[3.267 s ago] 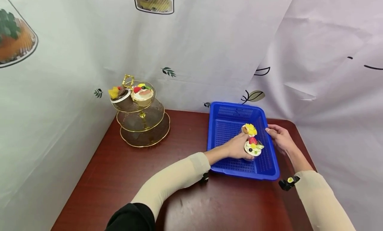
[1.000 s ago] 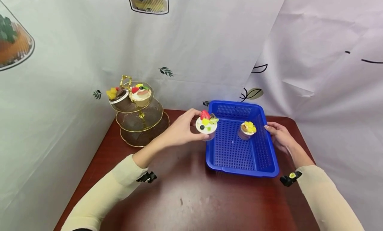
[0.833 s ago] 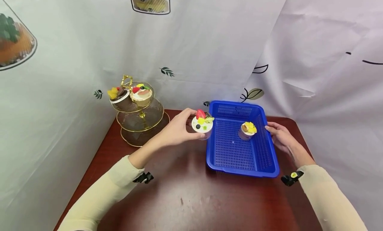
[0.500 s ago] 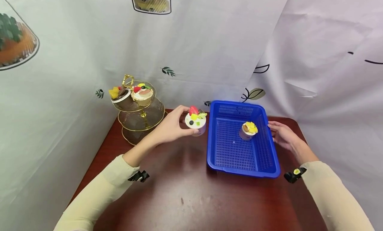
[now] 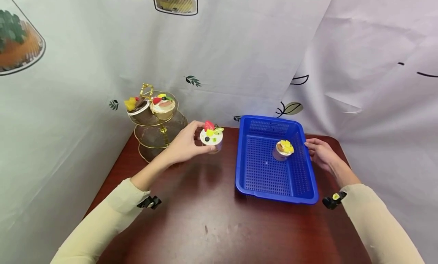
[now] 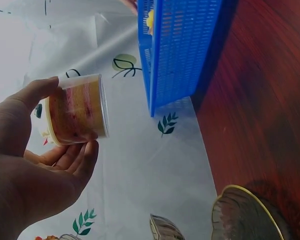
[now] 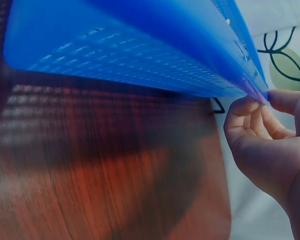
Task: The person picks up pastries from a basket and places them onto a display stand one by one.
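The three-tier stand [image 5: 161, 134] sits at the table's [image 5: 205, 226] far left corner, gold-rimmed, with two cups on its top tier: a dark one [image 5: 137, 107] topped in yellow and a pale one [image 5: 163, 104] with red and green pieces. Its two lower tiers show nothing on them, though the lowest is partly hidden behind the left hand [image 5: 184, 144].

That hand grips the dessert cup [image 5: 211, 136] round its side, held above the table between the stand and the blue basket [image 5: 267, 180]. The cup is clear-walled with layered cream and pinkish filling, white on top, with a strawberry slice, yellow and green bits and a dark berry. In the left wrist view the topping faces away.

One more cup [image 5: 283, 149], yellow-topped, stands inside the basket near its far right side. That makes four cups in all.

The right hand [image 5: 319, 154] pinches the basket's right rim, fingers curled over the edge; the right wrist view is blurred.
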Available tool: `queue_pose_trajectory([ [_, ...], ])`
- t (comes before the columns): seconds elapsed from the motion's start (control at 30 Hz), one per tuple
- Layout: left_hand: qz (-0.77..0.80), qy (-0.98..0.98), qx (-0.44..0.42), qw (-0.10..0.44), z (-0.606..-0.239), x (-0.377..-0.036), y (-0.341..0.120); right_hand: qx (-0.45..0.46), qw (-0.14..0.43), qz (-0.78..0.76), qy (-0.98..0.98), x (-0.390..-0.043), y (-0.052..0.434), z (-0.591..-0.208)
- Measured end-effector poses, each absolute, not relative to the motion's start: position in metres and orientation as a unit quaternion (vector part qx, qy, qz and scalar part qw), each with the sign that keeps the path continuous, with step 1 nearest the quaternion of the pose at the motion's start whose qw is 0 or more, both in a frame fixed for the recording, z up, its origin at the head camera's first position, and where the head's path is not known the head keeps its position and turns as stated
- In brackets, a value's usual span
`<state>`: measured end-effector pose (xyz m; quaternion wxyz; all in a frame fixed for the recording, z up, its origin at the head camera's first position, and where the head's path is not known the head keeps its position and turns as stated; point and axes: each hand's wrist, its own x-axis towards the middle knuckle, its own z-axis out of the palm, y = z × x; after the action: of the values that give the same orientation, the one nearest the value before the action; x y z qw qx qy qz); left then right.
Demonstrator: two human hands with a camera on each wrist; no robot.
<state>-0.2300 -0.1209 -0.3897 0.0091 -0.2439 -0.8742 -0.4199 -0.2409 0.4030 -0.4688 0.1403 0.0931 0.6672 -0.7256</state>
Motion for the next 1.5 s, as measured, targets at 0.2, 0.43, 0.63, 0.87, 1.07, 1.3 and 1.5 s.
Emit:
queue_pose_trajectory([
  [0.2,-0.41,-0.883,-0.228,0.033,-0.392,-0.233,-0.13,0.086,0.135,-0.684,0.712,-0.243,0.4,-0.468],
  [0.43,-0.417,-0.886,-0.199,0.044,-0.398,-0.227,-0.142,0.08,0.122,-0.64,0.755,-0.246,0.4,-0.469],
  [0.63,-0.421,-0.888,-0.174,0.071,-0.403,-0.221,-0.151,0.083,0.121,-0.647,0.748,-0.246,0.4,-0.47],
  [0.87,-0.417,-0.896,-0.139,0.07,-0.41,-0.215,-0.165,0.079,0.118,-0.648,0.749,-0.243,0.402,-0.474],
  [1.07,-0.415,-0.901,-0.103,0.074,-0.414,-0.207,-0.176,0.071,0.11,-0.657,0.742,-0.24,0.402,-0.474],
  [1.3,-0.418,-0.902,-0.064,0.091,-0.417,-0.197,-0.192,0.068,0.105,-0.659,0.741,-0.239,0.402,-0.474],
  [1.5,-0.411,-0.905,-0.057,0.097,-0.414,-0.189,-0.205,0.072,0.108,-0.656,0.744,-0.241,0.404,-0.476],
])
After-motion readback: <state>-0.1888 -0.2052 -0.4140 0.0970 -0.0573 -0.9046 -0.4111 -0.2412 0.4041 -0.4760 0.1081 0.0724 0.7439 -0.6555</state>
